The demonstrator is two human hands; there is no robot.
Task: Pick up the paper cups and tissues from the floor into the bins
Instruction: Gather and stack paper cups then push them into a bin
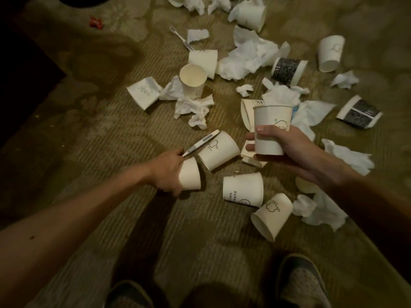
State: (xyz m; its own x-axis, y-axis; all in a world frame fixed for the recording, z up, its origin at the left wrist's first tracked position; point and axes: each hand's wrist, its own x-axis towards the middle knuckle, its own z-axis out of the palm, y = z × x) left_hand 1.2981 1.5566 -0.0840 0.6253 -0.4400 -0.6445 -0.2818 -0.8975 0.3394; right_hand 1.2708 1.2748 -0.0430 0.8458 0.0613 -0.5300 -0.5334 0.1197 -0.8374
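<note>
My right hand grips an upright white paper cup with a small cartoon print, held above the carpet. My left hand holds another white cup low near the floor, with a white toothbrush sticking out between its fingers. Several more white cups lie on their sides close by, among them one just right of my left hand, one with lettering, and one nearest my feet. Crumpled white tissues are scattered among them. No bin is in view.
Two dark patterned cups lie on the olive carpet at the right. A second toothbrush lies further off, a red wrapper at top left. Dark furniture borders the left. My slippered feet are at the bottom.
</note>
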